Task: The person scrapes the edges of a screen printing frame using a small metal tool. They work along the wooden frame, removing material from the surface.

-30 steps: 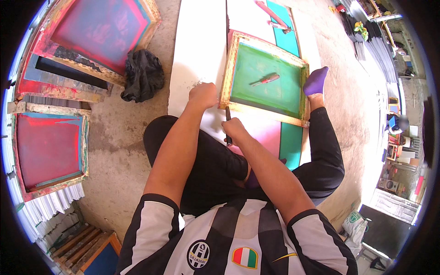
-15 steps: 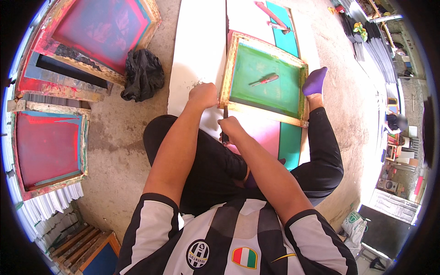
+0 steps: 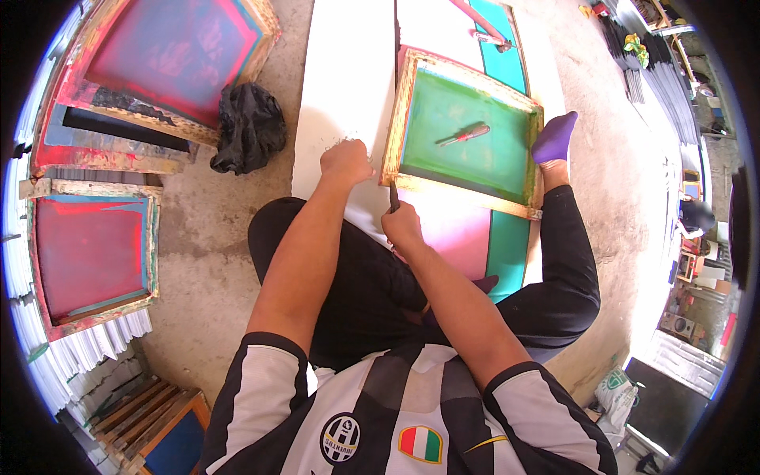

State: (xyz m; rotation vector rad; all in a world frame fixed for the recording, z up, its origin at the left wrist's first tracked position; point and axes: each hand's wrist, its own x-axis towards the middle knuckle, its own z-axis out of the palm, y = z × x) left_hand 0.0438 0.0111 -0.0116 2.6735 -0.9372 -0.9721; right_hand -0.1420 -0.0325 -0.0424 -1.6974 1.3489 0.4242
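Observation:
A wooden screen-printing frame (image 3: 406,84) with green mesh (image 3: 443,99) lies flat in front of me. My right hand (image 3: 404,226) is closed around a slim dark tool (image 3: 394,195), whose tip is at the frame's near left corner; its exact kind is unclear. Beside that corner, my left hand (image 3: 346,164) is closed in a fist over a white board (image 3: 336,87); what it holds, if anything, is hidden. Small dark bits (image 3: 348,142) are scattered by its knuckles. On the mesh rests a screwdriver (image 3: 465,134). My purple-socked foot (image 3: 556,138) touches the frame's right side.
Another tool with a reddish handle (image 3: 484,20) lies beyond the frame on a teal strip (image 3: 500,63). To the left are a black plastic bag (image 3: 249,131) and stained printing frames (image 3: 95,253). A white sack (image 3: 616,392) sits at the lower right.
My right hand has shifted slightly right and down, and the tool has tilted, its lower end now out of sight. The left hand stays almost where it was.

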